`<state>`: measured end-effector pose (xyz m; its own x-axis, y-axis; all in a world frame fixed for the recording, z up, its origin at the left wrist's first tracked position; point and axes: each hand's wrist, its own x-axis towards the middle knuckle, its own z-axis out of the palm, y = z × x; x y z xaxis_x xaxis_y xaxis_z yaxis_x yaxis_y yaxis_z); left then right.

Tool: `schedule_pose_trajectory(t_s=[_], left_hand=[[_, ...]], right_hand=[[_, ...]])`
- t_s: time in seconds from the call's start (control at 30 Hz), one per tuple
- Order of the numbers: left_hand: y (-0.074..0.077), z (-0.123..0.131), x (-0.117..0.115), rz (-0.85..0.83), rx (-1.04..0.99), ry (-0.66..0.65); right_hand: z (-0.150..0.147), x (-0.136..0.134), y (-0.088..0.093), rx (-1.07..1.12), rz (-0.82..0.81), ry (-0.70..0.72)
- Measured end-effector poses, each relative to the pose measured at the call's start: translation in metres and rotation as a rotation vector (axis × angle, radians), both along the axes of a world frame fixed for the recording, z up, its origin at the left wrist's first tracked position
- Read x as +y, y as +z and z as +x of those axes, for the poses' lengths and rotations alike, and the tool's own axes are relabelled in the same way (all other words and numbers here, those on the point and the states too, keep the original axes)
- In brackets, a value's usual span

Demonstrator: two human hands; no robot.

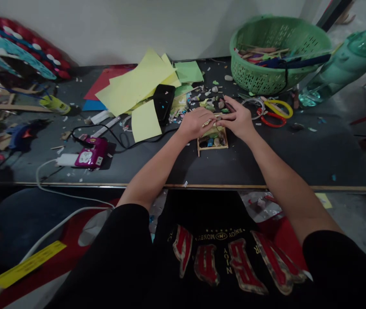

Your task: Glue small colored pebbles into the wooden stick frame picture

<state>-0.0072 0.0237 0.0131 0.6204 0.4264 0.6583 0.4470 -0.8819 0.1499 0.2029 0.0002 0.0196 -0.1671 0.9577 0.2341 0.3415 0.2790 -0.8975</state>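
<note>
A small tray-like frame with thin wooden edges (213, 148) lies near the middle of the dark table. Small stones (216, 141) and a blue piece (210, 142) sit inside it. Over its far left part, my left hand (198, 122) has its fingers bent together, the tips near the far edge. My right hand (239, 119) comes from the other side, thumb and forefinger pinched close to the left fingertips. Something tiny is between the two hands, too small to name. The fingers hide the frame's far side.
Paper scraps and pebbles (215, 89) lie beyond my hands, beside a black phone (163, 103) and yellow paper sheets (137, 83). At right are scissors (277, 109), a green basket (247, 73) and a bottle (337, 68). A purple power adapter (92, 152) stands left, with cords.
</note>
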Motion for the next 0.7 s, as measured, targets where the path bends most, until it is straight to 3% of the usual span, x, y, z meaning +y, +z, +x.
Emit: schedule_pose_trajectory(t_s=[0.43, 0.7], left_hand=[[-0.004, -0.002, 0.003, 0.04, 0.043, -0.009], [0.009, 0.004, -0.006, 0.055, 0.095, 0.023]], right_hand=[[-0.003, -0.005, 0.001, 0.0, 0.009, -0.037], [-0.002, 0.001, -0.006, 0.063, -0.011, -0.017]])
